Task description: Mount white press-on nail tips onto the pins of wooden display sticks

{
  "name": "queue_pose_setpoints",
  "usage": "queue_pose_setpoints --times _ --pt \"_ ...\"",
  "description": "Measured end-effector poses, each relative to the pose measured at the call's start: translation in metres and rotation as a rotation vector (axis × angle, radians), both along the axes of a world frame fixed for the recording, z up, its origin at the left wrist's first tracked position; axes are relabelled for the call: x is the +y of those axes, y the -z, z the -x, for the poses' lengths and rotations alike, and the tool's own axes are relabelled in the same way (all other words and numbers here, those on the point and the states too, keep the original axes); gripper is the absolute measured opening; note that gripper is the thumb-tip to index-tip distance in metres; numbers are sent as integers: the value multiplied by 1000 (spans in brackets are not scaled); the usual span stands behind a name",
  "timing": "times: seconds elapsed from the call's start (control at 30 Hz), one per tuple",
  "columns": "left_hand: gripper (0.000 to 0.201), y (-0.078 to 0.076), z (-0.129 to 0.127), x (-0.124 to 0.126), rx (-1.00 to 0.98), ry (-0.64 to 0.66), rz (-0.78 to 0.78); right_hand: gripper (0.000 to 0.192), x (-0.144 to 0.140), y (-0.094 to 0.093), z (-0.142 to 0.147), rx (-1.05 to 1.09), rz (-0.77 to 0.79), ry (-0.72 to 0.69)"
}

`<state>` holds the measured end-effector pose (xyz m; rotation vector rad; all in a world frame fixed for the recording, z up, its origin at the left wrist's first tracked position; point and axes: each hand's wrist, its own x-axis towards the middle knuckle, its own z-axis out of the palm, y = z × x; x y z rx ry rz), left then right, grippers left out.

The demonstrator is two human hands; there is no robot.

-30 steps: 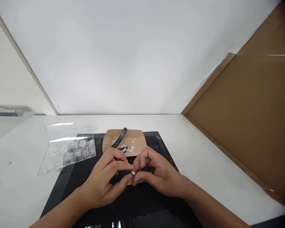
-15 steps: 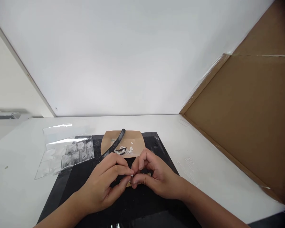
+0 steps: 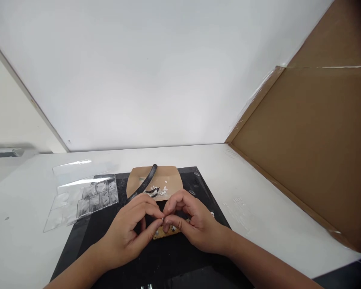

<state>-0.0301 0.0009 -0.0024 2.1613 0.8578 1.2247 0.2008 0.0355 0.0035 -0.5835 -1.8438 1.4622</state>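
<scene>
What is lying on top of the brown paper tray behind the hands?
On the brown paper tray lie a dark curved tool and small white pieces. The left hand and right hand cover whatever lies at its near edge.

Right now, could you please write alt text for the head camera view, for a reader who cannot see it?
Two bare hands, left hand and right hand, meet fingertip to fingertip above a black mat on a white table. Behind them a brown paper tray holds a black tool and small white pieces; a clear compartment box lies left.
</scene>
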Motion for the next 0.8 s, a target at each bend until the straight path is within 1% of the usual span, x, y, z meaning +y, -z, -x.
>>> queue_pose_setpoints --times 0.17,0.33,0.5,0.7,0.8 --pt "15 -3 0 -2 -4 11 75 16 -1 1 1 28 33 -6" --pt "15 -6 1 -2 -30 22 146 21 -2 0 2 46 112 -12" --pt "17 -5 1 -1 -72 40 219 25 -4 -1 5 87 212 -1" --pt "19 -4 2 0 -120 63 276 30 -3 -3 7 138 309 -19" --pt "22 -1 3 -1 -159 71 346 34 -2 -5 7 145 354 -14"
